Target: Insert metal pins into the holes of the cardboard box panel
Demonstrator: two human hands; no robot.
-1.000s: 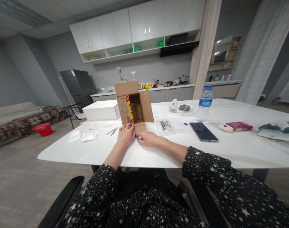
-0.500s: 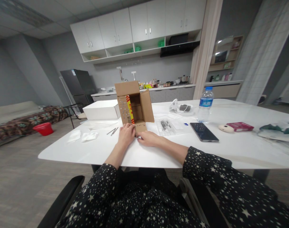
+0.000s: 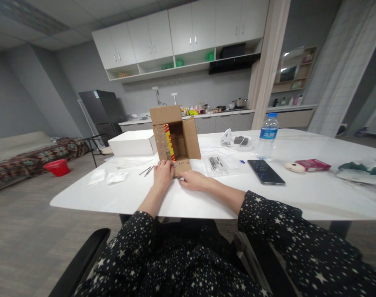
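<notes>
In the head view a brown cardboard box (image 3: 188, 142) stands on the table with its opening and spread flaps towards me. Small shiny pieces dot its left flap, beside a yellow and red strip; a row of them also runs along the front flap (image 3: 182, 165). My left hand (image 3: 163, 173) rests at the left of that front flap, its fingers curled together; whatever they pinch is too small to make out. At the flap's near right edge, my right hand (image 3: 191, 180) is closed on the cardboard, thumb side towards the left hand.
Left of the box lie nails (image 3: 147, 170), white packets (image 3: 116, 177) and a white box (image 3: 132, 142). To the right are a clear plastic case (image 3: 217, 165), a phone (image 3: 266, 171), a water bottle (image 3: 268, 138), a maroon box (image 3: 316, 165) and a white device (image 3: 237, 141).
My left hand has shifted slightly to the left, away from the middle of the front flap, showing more of it. My right hand and the box have stayed put.
</notes>
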